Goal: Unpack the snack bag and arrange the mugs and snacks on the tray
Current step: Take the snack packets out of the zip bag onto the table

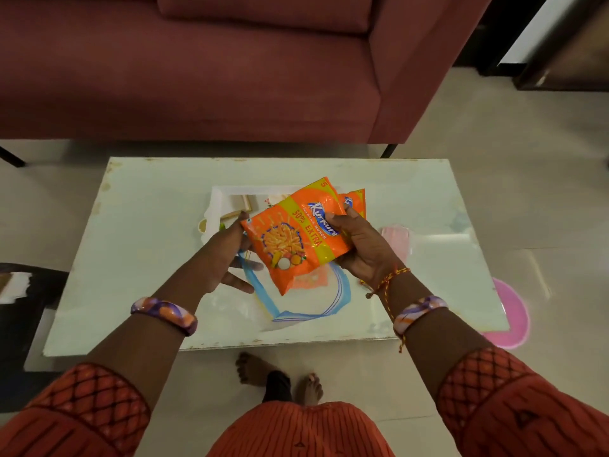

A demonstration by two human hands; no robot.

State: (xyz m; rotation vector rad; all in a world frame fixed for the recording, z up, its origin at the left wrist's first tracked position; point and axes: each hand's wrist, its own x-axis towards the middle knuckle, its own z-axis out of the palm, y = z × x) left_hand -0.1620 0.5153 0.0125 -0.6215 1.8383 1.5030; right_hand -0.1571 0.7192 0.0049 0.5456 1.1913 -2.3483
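An orange snack packet (298, 230) is held above the glass table, with a second orange packet (356, 201) tucked behind it. My right hand (362, 247) grips both packets from the right side. My left hand (227, 255) touches the front packet's left edge with its fingers spread. Under the packets lies a clear zip bag with blue edging (309, 301), flat on the table. A white tray (217, 201) with a printed picture sits behind the packets, mostly hidden by them. No mugs are visible.
The glass-topped table (148, 252) stands before a maroon sofa (230, 77). A pink round item (514, 315) lies on the floor at the table's right corner, and a pale pink shape (397, 239) shows at the table's right. My bare feet (280, 377) stand at the near edge.
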